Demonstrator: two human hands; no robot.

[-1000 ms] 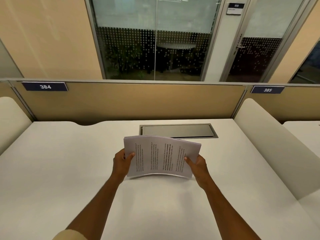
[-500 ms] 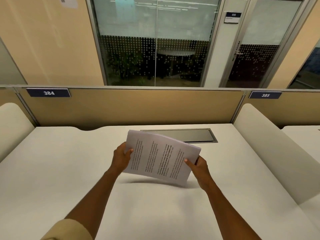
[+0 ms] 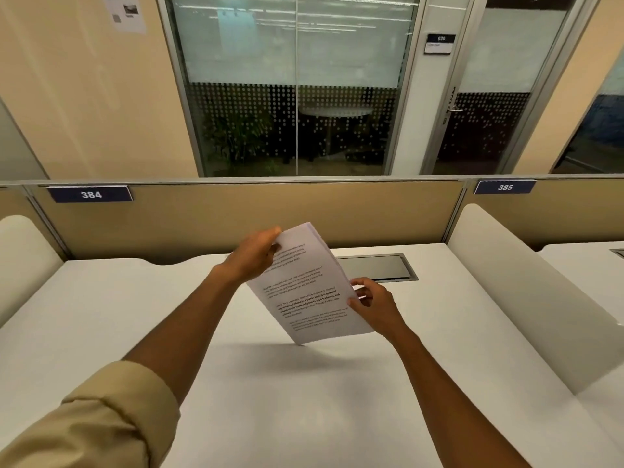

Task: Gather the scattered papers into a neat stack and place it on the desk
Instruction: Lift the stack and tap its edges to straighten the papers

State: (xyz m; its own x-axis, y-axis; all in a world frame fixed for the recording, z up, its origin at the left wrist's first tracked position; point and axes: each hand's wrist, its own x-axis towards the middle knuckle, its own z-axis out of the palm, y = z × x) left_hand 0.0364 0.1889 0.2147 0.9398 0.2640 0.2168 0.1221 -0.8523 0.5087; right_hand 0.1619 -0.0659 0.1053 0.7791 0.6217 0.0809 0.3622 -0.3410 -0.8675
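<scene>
A stack of printed white papers (image 3: 305, 285) is held upright and tilted above the white desk (image 3: 135, 315), its lower corner close to the desk top. My left hand (image 3: 251, 256) grips the stack's top left corner. My right hand (image 3: 374, 304) holds the stack's right long edge, thumb on the printed face and fingers behind. The sheets look squared together. I see no loose papers elsewhere on the desk.
A grey cable hatch (image 3: 378, 268) is set into the desk behind the papers. A tan partition (image 3: 270, 214) with labels 384 and 385 closes the back. White curved dividers stand at the left (image 3: 23, 258) and right (image 3: 526, 298).
The stack went from a wide, bowed hold to a steep, upright tilt. My left hand rose to the top corner; my right hand stayed on the right edge.
</scene>
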